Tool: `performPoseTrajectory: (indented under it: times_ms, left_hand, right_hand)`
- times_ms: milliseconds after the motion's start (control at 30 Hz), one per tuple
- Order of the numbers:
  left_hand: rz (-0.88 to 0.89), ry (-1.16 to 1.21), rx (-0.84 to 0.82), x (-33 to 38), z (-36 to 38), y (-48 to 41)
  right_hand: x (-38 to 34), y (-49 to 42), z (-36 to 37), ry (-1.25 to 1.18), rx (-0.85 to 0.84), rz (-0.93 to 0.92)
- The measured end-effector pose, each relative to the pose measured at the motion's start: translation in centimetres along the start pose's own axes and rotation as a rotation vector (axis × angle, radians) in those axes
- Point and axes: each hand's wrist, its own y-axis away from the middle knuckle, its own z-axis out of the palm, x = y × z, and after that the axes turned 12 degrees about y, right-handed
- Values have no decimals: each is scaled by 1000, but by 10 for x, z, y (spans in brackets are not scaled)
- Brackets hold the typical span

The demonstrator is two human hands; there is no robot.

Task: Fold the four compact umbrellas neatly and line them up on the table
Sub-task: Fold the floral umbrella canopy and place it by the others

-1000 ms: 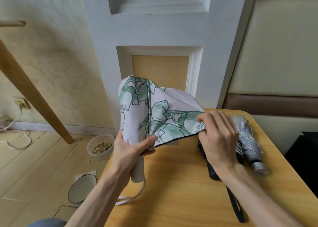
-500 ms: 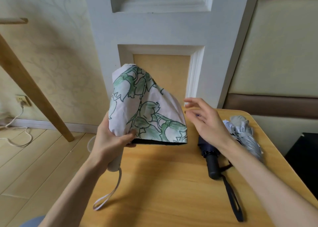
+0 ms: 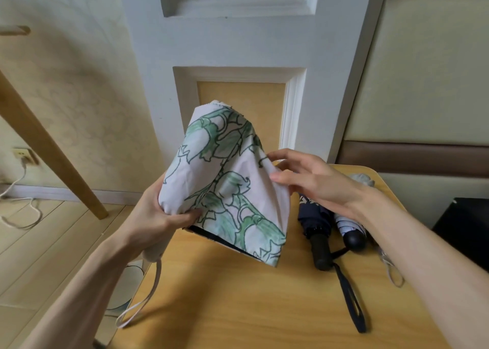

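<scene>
Your left hand (image 3: pixel 158 216) grips the floral umbrella (image 3: pixel 225 190), right hand (image 3: pixel 312 179) pinches it; slack could bunch the pleats crookedly.

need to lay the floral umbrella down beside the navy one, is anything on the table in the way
Nothing visible blocks it. The floral umbrella, gripped by the left hand, hangs over bare table left of the navy umbrella. That umbrella's black strap trails toward the near edge, right of the free spot.

bare left hand (image 3: pixel 156 216), bare right hand (image 3: pixel 315 182); bare forearms running to frame edge
</scene>
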Motion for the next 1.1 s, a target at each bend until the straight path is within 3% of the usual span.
performPoseTrajectory:
  times_ms: [467, 667, 867, 1100]
  left_hand:
    - [-19, -37, -195, -16, 30, -5]
    - [-39, -38, -153, -21, 31, -6]
    - [-78, -39, -115, -20, 29, -2]
    - [-74, -6, -62, -19, 34, 1]
  right_hand:
    - [39, 48, -7, 168, -26, 31]
    - [63, 63, -20, -35, 232, -36]
    - [49, 67, -24, -216, 252, -42]
    - [42, 71, -14, -131, 43, 10]
